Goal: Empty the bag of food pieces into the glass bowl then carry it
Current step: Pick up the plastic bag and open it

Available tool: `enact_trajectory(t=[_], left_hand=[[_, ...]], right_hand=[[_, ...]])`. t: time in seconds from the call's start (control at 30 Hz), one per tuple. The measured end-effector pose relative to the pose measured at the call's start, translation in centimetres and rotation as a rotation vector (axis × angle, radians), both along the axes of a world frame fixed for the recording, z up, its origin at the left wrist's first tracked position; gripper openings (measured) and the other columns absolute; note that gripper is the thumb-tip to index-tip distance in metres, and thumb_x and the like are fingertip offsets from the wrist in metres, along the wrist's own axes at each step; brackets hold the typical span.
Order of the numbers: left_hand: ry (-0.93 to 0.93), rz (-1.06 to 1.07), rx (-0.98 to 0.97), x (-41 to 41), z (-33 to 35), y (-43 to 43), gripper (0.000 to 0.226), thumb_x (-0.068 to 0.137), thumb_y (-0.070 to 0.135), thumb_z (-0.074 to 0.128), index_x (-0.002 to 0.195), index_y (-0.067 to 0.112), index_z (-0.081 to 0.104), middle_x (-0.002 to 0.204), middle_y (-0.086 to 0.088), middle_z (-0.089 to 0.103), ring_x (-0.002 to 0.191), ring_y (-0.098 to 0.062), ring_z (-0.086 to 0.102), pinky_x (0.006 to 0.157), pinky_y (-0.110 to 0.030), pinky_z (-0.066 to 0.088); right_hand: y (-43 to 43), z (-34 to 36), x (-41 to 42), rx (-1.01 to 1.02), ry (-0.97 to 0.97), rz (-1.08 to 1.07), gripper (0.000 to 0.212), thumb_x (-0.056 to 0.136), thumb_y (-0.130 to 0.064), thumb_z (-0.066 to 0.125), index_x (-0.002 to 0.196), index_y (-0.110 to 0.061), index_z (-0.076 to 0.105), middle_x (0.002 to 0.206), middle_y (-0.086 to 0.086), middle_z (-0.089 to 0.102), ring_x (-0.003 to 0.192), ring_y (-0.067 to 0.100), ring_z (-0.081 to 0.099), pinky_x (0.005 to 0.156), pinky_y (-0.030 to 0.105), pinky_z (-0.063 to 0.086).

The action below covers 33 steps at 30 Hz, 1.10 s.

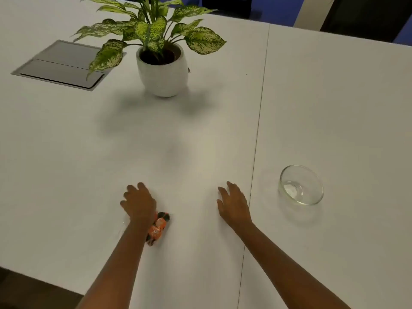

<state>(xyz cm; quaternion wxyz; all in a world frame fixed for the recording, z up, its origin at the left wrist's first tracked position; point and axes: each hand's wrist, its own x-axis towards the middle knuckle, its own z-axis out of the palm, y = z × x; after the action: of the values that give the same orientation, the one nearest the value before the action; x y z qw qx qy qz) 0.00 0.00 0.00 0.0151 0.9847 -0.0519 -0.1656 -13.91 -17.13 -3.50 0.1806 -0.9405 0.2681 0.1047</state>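
Observation:
A small orange and black bag of food pieces (158, 227) lies on the white table near the front edge, partly under my left wrist. My left hand (138, 202) hovers just above and beyond the bag, fingers spread, holding nothing. To its right, my right hand (233, 202) is also open with its fingers apart, over bare table. A glass bowl (301, 185) stands upright to the right of my right hand, past the table seam, with nothing in it.
A potted plant in a white pot (163, 70) stands at the back centre. A grey hatch panel (64, 63) is set into the table at the back left. A seam (256, 141) runs down the table between my right hand and the bowl.

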Motion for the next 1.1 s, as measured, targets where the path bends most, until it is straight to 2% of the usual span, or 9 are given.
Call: enact_trajectory(t=[0.13,0.43,0.6,0.7,0.8,0.87,0.97,1.03,1.1], left_hand=[[0.175,0.236,-0.031,0.8,-0.3,1.9,0.042,0.087,0.014,0.051,0.125,0.000,0.040,0.128,-0.023,0.048,0.118,-0.037,0.048,0.101,-0.048,0.039],[0.301,0.241,-0.297,2.3,0.1,1.4,0.027,0.088,0.003,0.048,0.110,-0.011,0.054,0.117,-0.030,0.059,0.109,-0.043,0.055,0.094,-0.043,0.045],[0.378,0.182,-0.547,2.5,2.8,-2.0,0.017,0.080,0.005,0.063,0.086,-0.012,0.067,0.091,-0.033,0.066,0.097,-0.043,0.063,0.072,-0.036,0.045],[0.393,0.121,-0.681,1.9,4.4,-4.7,0.010,0.079,0.003,0.064,0.076,-0.005,0.066,0.080,-0.028,0.062,0.078,-0.031,0.060,0.067,-0.030,0.040],[0.383,0.121,-0.818,0.8,5.5,-7.5,0.009,0.081,0.000,0.061,0.076,-0.002,0.068,0.071,-0.013,0.064,0.062,-0.023,0.057,0.054,-0.023,0.045],[0.360,0.141,-0.919,-0.1,6.0,-9.1,0.013,0.082,-0.002,0.061,0.070,-0.002,0.067,0.066,-0.011,0.071,0.059,-0.016,0.063,0.057,-0.021,0.052],[0.372,0.168,-1.016,-1.4,6.8,-11.2,0.010,0.082,0.000,0.062,0.085,-0.007,0.069,0.097,-0.025,0.070,0.084,-0.032,0.066,0.086,-0.041,0.055],[0.431,0.207,-1.080,-1.9,7.1,-12.4,0.016,0.083,-0.004,0.058,0.094,-0.012,0.066,0.099,-0.028,0.068,0.076,-0.036,0.064,0.078,-0.043,0.056],[0.533,0.291,-1.161,-2.7,7.4,-13.2,0.018,0.083,-0.007,0.055,0.096,-0.015,0.063,0.084,-0.022,0.066,0.063,-0.025,0.061,0.060,-0.029,0.057]], right_hand=[[-0.6,-0.1,-0.4,-0.046,0.056,-0.006,0.046,0.096,-0.027,0.034,0.139,-0.011,0.029,0.153,0.014,0.021,0.141,0.024,0.020,0.114,0.042,0.025],[-1.0,1.0,0.2,0.025,0.054,-0.060,0.041,0.093,-0.020,0.038,0.133,-0.012,0.039,0.144,0.012,0.034,0.131,0.024,0.035,0.107,0.037,0.034],[-2.0,2.0,0.2,0.140,-0.063,-0.169,0.035,0.093,-0.015,0.041,0.127,-0.010,0.047,0.134,0.010,0.046,0.122,0.026,0.045,0.098,0.036,0.043],[-2.5,3.0,0.4,0.233,-0.165,-0.229,0.032,0.092,-0.013,0.043,0.122,-0.009,0.052,0.129,0.012,0.051,0.118,0.026,0.049,0.097,0.035,0.044],[-2.9,4.1,0.9,0.314,-0.298,-0.283,0.027,0.092,-0.011,0.045,0.116,-0.007,0.058,0.122,0.014,0.059,0.110,0.026,0.057,0.093,0.034,0.045],[-3.0,5.0,1.3,0.388,-0.376,-0.303,0.025,0.092,-0.009,0.046,0.112,-0.006,0.061,0.117,0.014,0.064,0.103,0.024,0.061,0.089,0.031,0.048],[-3.2,6.2,1.8,0.451,-0.465,-0.329,0.023,0.093,-0.011,0.047,0.110,-0.007,0.062,0.114,0.010,0.067,0.095,0.016,0.060,0.078,0.019,0.044],[-3.4,6.8,1.9,0.468,-0.527,-0.365,0.023,0.093,-0.013,0.046,0.110,-0.007,0.061,0.112,0.010,0.067,0.091,0.013,0.059,0.071,0.011,0.043],[-3.7,7.4,1.8,0.475,-0.572,-0.400,0.024,0.094,-0.016,0.045,0.111,-0.007,0.061,0.110,0.012,0.068,0.087,0.013,0.058,0.066,0.006,0.043]])
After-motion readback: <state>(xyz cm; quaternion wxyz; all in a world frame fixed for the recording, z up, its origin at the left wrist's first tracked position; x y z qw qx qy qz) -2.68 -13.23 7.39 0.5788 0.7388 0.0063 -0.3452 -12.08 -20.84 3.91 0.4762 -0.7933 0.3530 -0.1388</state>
